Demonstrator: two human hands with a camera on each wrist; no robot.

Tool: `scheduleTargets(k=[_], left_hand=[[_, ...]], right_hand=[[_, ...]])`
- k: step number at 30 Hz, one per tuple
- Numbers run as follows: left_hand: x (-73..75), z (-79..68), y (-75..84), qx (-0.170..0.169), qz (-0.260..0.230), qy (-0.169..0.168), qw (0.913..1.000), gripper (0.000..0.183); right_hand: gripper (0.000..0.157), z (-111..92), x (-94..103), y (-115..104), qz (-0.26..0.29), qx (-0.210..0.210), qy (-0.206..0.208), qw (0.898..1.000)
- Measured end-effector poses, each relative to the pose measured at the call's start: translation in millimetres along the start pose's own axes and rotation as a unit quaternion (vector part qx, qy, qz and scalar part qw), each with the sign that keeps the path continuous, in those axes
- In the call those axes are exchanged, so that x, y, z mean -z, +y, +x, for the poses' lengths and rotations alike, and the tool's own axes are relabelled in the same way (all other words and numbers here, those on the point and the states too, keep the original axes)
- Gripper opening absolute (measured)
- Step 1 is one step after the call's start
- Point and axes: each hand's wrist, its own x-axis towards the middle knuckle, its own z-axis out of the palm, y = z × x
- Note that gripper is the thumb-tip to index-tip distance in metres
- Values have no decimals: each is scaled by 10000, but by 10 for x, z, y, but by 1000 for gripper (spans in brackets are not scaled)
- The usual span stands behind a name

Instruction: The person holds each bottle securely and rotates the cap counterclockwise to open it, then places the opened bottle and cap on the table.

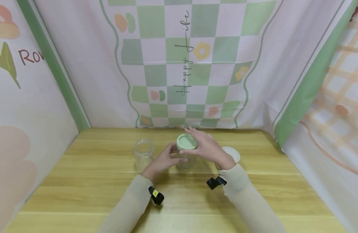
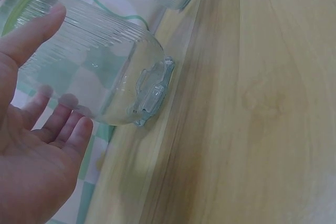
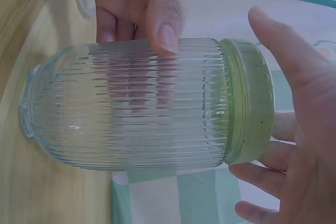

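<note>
A ribbed clear glass jar [image 1: 186, 162] stands on the table with a pale green lid [image 1: 187, 141] on its mouth. The left hand [image 1: 165, 158] holds the jar's side, thumb in front and fingers around the back, as the right wrist view shows of the glass [image 3: 152, 108]. Around the lid, the right hand [image 1: 207, 146] is spread with its thumb [image 3: 286, 51] apart from the rim. Its fingers lie beside and behind the lid; whether they touch it I cannot tell.
To the left stands a lidless clear glass jar [image 1: 144, 155]. On the right is a round white lid [image 1: 232, 154], what lies beneath it mostly hidden by the right wrist. A printed curtain [image 1: 184, 64] hangs at the back edge of the wooden table [image 1: 184, 207].
</note>
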Motion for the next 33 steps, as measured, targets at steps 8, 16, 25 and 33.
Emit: scheduleTargets(k=[8, 16, 25, 33], left_hand=[[7, 8, -5, -15, 10, -8, 10000, 82], [6, 13, -7, -97, -36, -84, 9999, 82], [4, -1, 18, -54, -48, -82, 9999, 82], [-11, -20, 40, -15, -36, -64, 10000, 83]], right_hand=[[88, 27, -8, 15, 3, -27, 41, 10000], [86, 37, -7, 11, -77, -201, -81, 9997], [83, 37, 21, -7, -125, -123, -19, 9998], [80, -14, 112, -70, 88, -69, 277, 9996]])
